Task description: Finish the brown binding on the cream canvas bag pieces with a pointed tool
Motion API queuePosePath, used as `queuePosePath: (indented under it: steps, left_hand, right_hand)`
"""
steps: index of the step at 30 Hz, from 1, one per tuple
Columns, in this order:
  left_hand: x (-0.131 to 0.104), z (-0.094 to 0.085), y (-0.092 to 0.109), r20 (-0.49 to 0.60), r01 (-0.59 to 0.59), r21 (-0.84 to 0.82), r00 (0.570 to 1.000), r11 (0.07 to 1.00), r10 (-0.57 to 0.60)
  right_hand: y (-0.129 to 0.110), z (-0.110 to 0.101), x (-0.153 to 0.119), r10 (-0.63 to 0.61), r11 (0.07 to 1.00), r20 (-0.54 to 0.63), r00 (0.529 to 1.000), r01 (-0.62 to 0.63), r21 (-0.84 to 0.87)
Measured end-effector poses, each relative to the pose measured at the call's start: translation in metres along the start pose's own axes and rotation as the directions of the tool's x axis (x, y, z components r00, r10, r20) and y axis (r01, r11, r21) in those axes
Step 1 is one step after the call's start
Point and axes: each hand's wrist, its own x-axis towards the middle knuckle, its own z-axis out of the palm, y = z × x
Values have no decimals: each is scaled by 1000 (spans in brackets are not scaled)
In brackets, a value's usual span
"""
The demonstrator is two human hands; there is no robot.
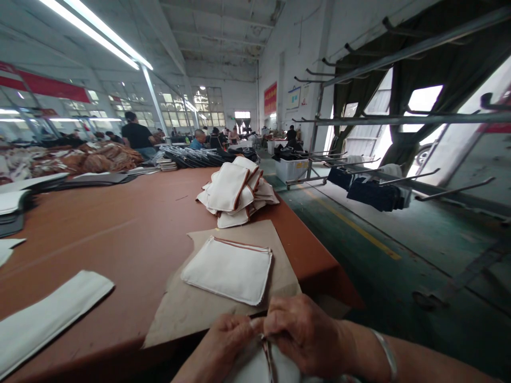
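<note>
At the table's near edge, my left hand (233, 332) and my right hand (295, 330) are closed and meet over a white fabric piece with brown edging (249, 364). Their fingers pinch its upper end, and the piece hangs below them toward the frame's bottom. A metal bangle (386, 354) circles my right wrist. Just beyond the hands, a white fabric pouch (231, 268) with a brown-trimmed edge lies flat on a sheet of brown paper (171, 314). Behind it rises a loose pile of similar white pouches (229, 186).
The brown tabletop (131, 229) ends in a right edge above a green floor. A folded white cloth strip (56, 319) lies at left. Farther back are brown bundles (96, 159) and dark stacks. A metal rack (359, 122) with prongs stands right; several people work beyond.
</note>
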Motion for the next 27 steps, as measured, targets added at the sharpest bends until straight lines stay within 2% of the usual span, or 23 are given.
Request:
queuePosePath:
  steps: [3,5,8,9,11,12,14,16,20,22,23,27]
  left_hand:
    - [1,5,2,98,51,-11,994,999,-50]
    - [3,5,1,160,45,32,986,998,-50]
    - [6,0,-3,138,-24,198,990,980,-4]
    - [6,-2,-5,119,-69,251,992,966,40]
    - [3,-3,-5,123,-163,331,984,930,128]
    - [1,-2,-3,140,-204,363,977,909,163]
    - [-5,1,2,165,-252,418,966,873,200]
    - [-11,7,8,150,-287,458,958,841,245]
    - [-20,16,17,162,-377,482,925,791,343]
    - [-22,17,18,154,-379,455,925,806,348]
    - [-23,17,18,139,-372,432,927,821,347]
    - [-21,11,12,81,-353,397,933,847,351]
  right_hand:
    - [3,2,-6,-86,972,46,995,94,-214]
    - [4,5,-10,-114,943,82,990,134,-305]
    - [2,7,-14,-136,953,72,988,150,-264]
    - [1,7,-14,-103,977,37,994,108,-186]
    - [-2,4,-13,95,993,-15,995,-94,70]
    - [-3,1,-12,236,947,-3,972,-230,223]
    - [-3,-6,-7,457,764,126,880,-461,451]
    - [-3,-14,-2,501,643,254,827,-552,531]
    - [0,-27,9,474,612,410,779,-627,483]
    - [-1,-29,11,471,597,464,750,-658,458]
    - [-2,-29,12,466,606,463,754,-653,454]
    - [-7,-15,7,426,714,315,848,-529,458]
